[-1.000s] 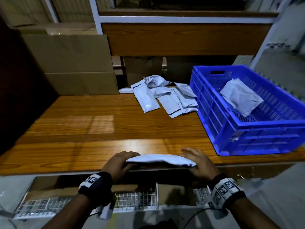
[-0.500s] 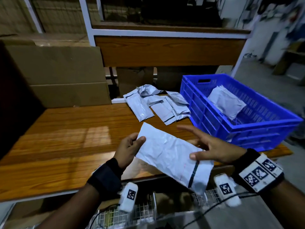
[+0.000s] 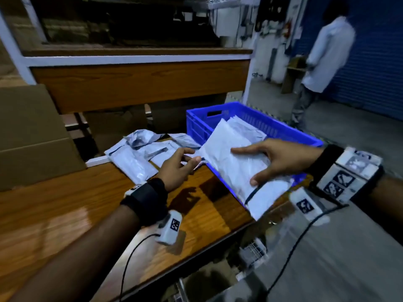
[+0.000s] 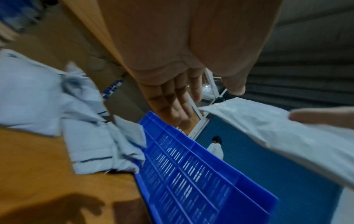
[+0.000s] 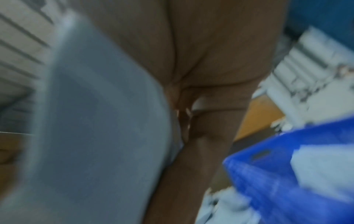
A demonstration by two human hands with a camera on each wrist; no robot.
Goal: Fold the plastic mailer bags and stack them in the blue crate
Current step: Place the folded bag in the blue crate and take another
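Mailer bag held over the crate's near corner

The right hand pinches a white mailer bag — thumb under, fingers flat on top — at 3 o'clock, above the blue crate; the left hand hovers beside its left edge, fingers loose, holding nothing; unfolded mailers lie at 11 o'clock on the wooden table; a folded mailer rests inside the crate.

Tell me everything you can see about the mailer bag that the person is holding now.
The held mailer bag is pale grey-white plastic, crinkled, with a dark stripe near its lower end. It is flat and unfolded, tilted in the air above the near corner of the blue crate. The right hand grips it, thumb on top; the left hand is at its far-left corner.
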